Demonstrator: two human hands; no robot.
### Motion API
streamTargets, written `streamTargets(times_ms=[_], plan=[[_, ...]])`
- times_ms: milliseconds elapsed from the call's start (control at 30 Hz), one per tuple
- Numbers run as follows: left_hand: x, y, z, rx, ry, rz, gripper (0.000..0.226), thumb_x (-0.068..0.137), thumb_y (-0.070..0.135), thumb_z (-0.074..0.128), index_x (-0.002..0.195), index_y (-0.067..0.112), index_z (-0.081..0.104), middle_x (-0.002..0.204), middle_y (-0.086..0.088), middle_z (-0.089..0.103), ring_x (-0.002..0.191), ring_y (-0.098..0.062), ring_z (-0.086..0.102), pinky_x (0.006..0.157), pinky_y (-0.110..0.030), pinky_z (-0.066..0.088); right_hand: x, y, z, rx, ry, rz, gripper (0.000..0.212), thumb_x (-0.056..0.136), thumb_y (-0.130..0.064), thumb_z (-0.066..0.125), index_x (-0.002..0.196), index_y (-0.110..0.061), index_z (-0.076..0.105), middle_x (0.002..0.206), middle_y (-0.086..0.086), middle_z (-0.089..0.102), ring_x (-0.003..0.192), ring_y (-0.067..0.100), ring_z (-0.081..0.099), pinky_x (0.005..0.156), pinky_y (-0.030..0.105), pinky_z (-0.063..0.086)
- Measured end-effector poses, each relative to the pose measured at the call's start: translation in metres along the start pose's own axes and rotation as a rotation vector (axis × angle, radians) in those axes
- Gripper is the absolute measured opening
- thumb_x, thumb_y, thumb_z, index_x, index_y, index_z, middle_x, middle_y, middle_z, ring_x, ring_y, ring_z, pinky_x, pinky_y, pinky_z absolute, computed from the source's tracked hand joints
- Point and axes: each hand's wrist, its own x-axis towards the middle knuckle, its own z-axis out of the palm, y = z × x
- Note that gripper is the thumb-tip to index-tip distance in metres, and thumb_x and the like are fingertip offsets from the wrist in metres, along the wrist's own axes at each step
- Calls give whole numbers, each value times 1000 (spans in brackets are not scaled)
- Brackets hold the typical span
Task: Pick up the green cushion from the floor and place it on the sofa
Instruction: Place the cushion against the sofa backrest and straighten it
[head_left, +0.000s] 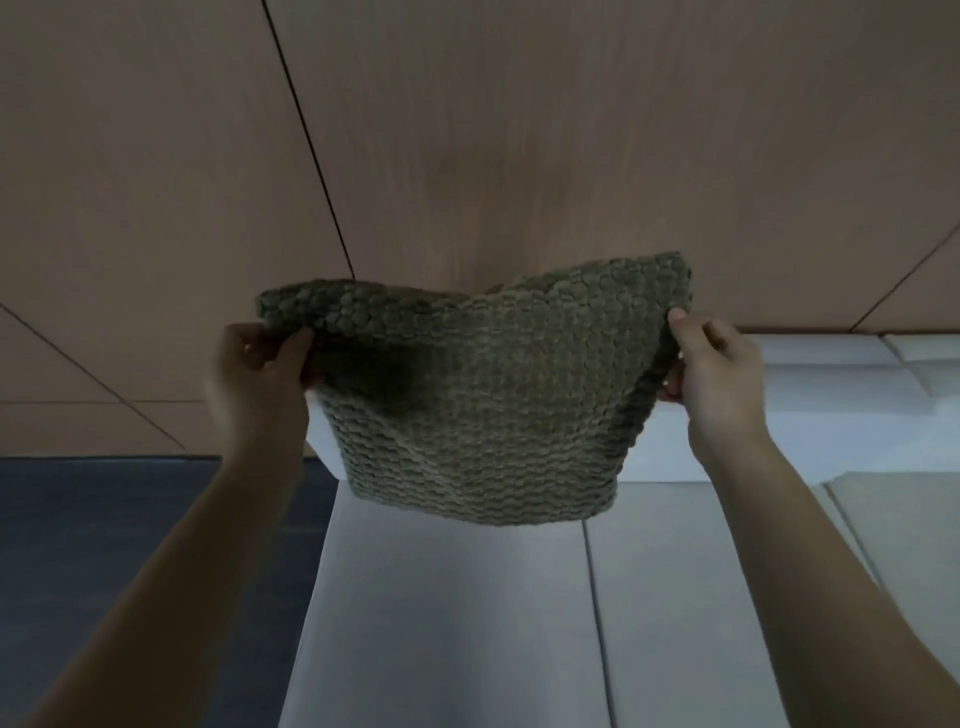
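Note:
The green cushion (478, 395), with a knobbly woven cover, hangs upright in the air in front of me. My left hand (254, 374) pinches its upper left corner and my right hand (711, 374) pinches its upper right edge. Its lower edge hovers just above the seat of the white sofa (457, 613), at the sofa's left end. The cushion hides part of the sofa's backrest behind it.
A wood-panelled wall (467, 130) with dark seams rises behind the sofa. Dark blue floor (130, 519) lies to the left of the sofa. More white seat sections (691, 597) and a beige one (904, 535) run off to the right.

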Motion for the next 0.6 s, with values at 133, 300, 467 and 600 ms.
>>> streamTargets(times_ms=[133, 300, 467, 600], plan=[[-9, -61, -10, 27, 29, -47, 19, 84, 21, 71, 78, 32, 56, 87, -1, 68, 87, -27, 70, 77, -44, 60, -15, 66, 13, -31, 13, 36, 37, 94, -32, 58, 75, 0, 55, 53, -1, 46, 47, 13, 43, 51, 32, 42], [-15, -116, -18, 60, 62, -102, 15, 87, 16, 70, 82, 24, 59, 87, -2, 69, 84, -23, 69, 70, -33, 60, -26, 124, 19, -60, 0, 96, 33, 95, -28, 58, 70, -5, 56, 47, -6, 45, 43, 14, 41, 52, 33, 37], [-4, -164, -16, 110, 27, -145, 11, 87, 15, 70, 84, 21, 60, 89, -8, 70, 85, -29, 70, 74, -39, 61, -19, 170, 33, -75, -35, 151, 30, 94, -28, 60, 68, -14, 61, 46, -4, 44, 42, 13, 40, 53, 33, 37], [12, -210, -8, 140, -2, -214, 12, 86, 14, 71, 83, 21, 61, 89, -10, 71, 86, -30, 70, 83, -48, 58, -7, 217, 47, -87, -62, 219, 32, 93, -31, 61, 64, -17, 61, 49, -2, 44, 44, 14, 40, 56, 35, 38]])
